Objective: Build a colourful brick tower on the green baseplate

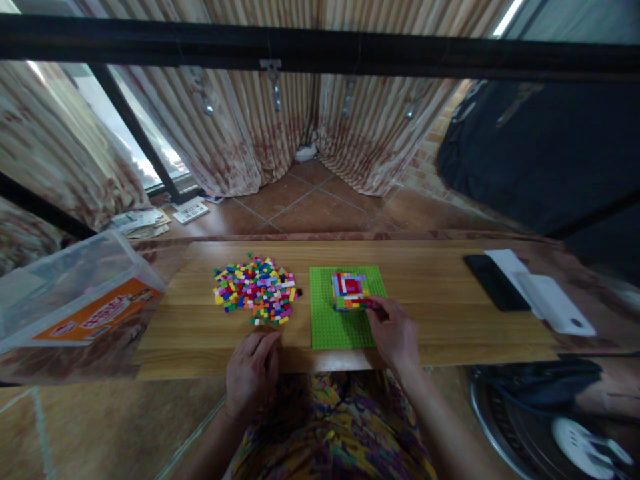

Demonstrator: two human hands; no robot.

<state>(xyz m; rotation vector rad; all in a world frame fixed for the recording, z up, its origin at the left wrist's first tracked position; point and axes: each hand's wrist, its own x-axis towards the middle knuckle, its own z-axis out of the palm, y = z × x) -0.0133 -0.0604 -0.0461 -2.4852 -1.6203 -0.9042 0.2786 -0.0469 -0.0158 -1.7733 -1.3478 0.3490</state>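
Note:
My right hand is closed in a pinch on a small red toy brick, at the right front corner of a block build. The build is low and many-coloured, with red, white and lilac bricks on top, and stands on a green studded baseplate. Whether the pinched brick is joined to the build I cannot tell. My left hand rests at the table's front edge, fingers loosely bent and apart from the thumb, nothing visible in it. Just beyond it lies a loose pile of mixed-colour toy bricks.
The wooden tabletop carries a black phone at its right, beside a white phone-case-like piece. A clear plastic box with an orange label stands at the left. A dark metal bar crosses in front of the curtains.

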